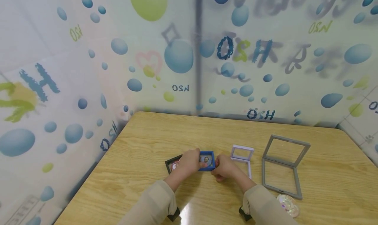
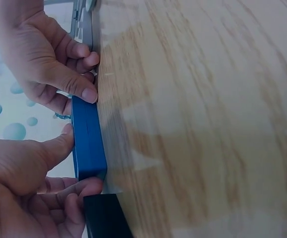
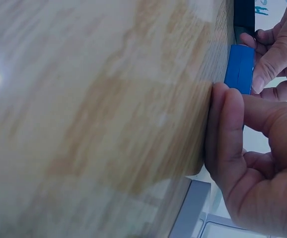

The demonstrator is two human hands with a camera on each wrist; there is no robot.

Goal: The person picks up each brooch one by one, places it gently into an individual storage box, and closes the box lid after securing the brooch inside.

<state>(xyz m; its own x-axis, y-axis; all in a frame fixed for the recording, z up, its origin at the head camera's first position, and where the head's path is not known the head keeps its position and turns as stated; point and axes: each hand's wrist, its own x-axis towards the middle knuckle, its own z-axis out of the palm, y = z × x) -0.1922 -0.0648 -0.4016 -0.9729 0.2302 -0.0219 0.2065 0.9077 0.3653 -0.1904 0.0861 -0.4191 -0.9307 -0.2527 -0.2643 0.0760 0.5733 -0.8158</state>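
A small closed blue display frame (image 1: 206, 159) with a round medallion-like piece showing inside lies on the wooden table. My left hand (image 1: 190, 161) pinches its left end, thumb on the near side and fingers around the end. At the opposite end, my right hand (image 1: 225, 167) grips the right corner with curled fingers and thumb. In the left wrist view, the blue frame's side wall (image 2: 89, 141) sits between both hands. The right wrist view shows the right fingers (image 3: 228, 119) covering part of it. Beside my left hand is a dark frame (image 1: 169, 166), partly hidden, holding a shiny pinkish piece.
Right of my hands, a small lilac frame (image 1: 249, 167) stands hinged open, partly behind my right hand. Farther right is a larger grey frame (image 1: 263, 174), also open. Near it lies a round iridescent piece (image 1: 287, 205). A bubble-patterned curtain (image 1: 177, 97) borders the table.
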